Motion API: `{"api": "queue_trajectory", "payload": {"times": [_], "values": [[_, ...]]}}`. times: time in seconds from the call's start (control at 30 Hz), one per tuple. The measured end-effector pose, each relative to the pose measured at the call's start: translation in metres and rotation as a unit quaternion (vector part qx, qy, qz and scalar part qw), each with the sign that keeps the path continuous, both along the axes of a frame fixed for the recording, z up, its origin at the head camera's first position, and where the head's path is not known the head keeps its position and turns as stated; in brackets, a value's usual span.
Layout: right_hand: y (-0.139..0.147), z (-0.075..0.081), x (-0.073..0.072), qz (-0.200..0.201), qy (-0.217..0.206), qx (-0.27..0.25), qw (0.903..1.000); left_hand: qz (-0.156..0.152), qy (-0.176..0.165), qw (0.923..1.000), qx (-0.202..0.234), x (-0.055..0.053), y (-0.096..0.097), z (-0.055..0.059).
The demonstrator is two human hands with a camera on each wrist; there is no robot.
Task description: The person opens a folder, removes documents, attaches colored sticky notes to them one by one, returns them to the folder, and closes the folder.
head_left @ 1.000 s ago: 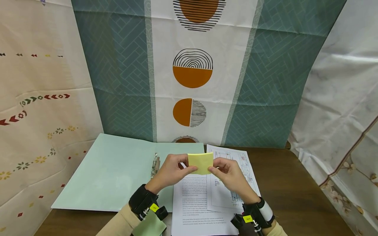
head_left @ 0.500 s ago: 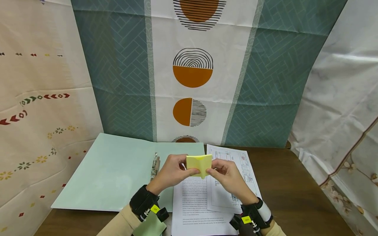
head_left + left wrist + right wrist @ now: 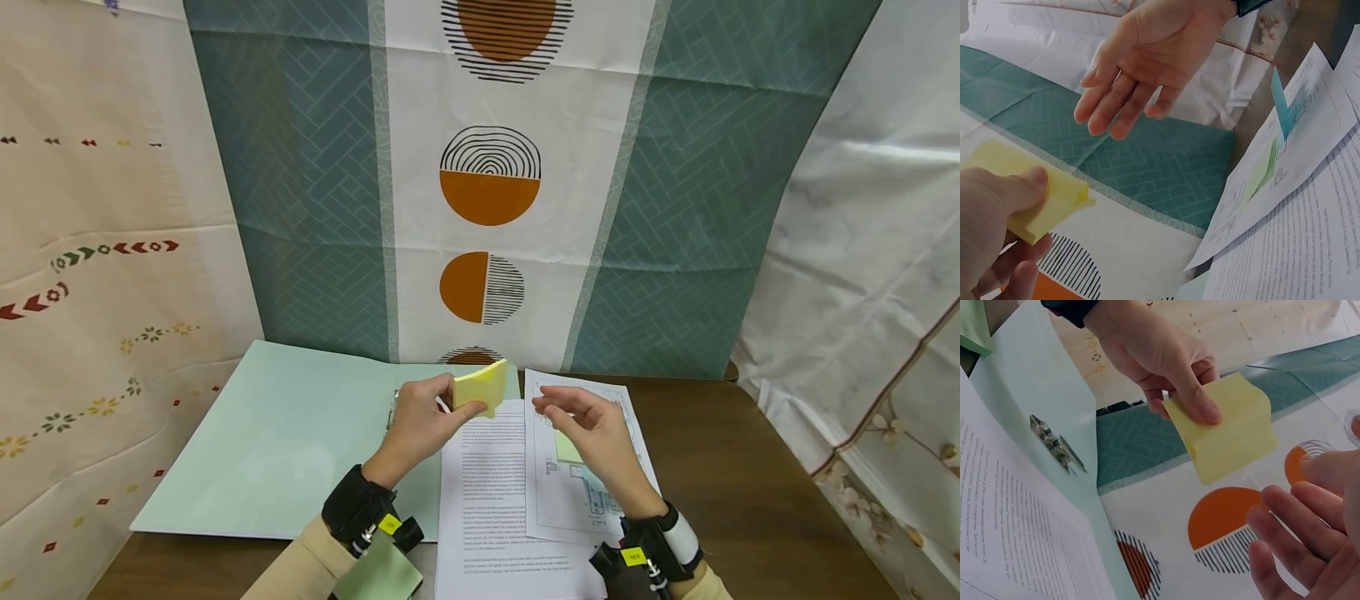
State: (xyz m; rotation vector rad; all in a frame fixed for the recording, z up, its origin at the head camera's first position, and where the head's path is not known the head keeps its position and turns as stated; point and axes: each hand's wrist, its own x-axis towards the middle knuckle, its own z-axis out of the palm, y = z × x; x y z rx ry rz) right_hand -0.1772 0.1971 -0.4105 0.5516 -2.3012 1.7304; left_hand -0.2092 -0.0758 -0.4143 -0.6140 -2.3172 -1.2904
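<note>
My left hand (image 3: 420, 425) pinches a yellow sticky note (image 3: 480, 387) between thumb and fingers, held up over the papers. Its far side sticks out free toward the right and bends in the left wrist view. My right hand (image 3: 592, 425) hovers apart from it, over the diagram sheet (image 3: 555, 512), with loosely bent fingers and nothing between them. On that sheet stand a green sticky note (image 3: 1264, 170) and a blue sticky note (image 3: 1280, 103), both partly raised. The diagram sheet overlaps a page of printed text (image 3: 487, 500).
A pale green folder (image 3: 285, 433) lies open at the left, with a metal clip (image 3: 1057, 444) along its spine. Near the front edge, a green sticky pad (image 3: 381, 571) sits partly under the left wrist. Patterned cloths (image 3: 682, 208) hang behind the brown table (image 3: 750, 500).
My right hand has let go of the yellow sticky note and moved right. The left hand has drawn the note left and up, tilting it.
</note>
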Motion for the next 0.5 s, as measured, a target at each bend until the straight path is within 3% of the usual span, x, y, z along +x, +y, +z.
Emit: {"api": "queue_trajectory", "payload": {"times": [0.13, 0.27, 0.37, 0.5], "values": [[-0.003, 0.000, 0.002, 0.018, 0.000, -0.004, 0.9998, 0.022, 0.015, 0.9995, -0.016, -0.001, 0.000, -0.002], [-0.010, -0.003, 0.004, 0.040, 0.003, 0.004, 0.9992, 0.019, 0.020, 0.9989, -0.038, 0.003, 0.005, -0.006], [-0.013, -0.008, 0.004, 0.055, 0.003, 0.014, 0.9984, -0.020, 0.020, 0.9986, -0.045, 0.006, 0.009, -0.009], [-0.016, -0.012, 0.004, 0.062, 0.009, 0.035, 0.9974, -0.104, -0.002, 0.9938, -0.039, 0.010, 0.013, -0.010]]}}
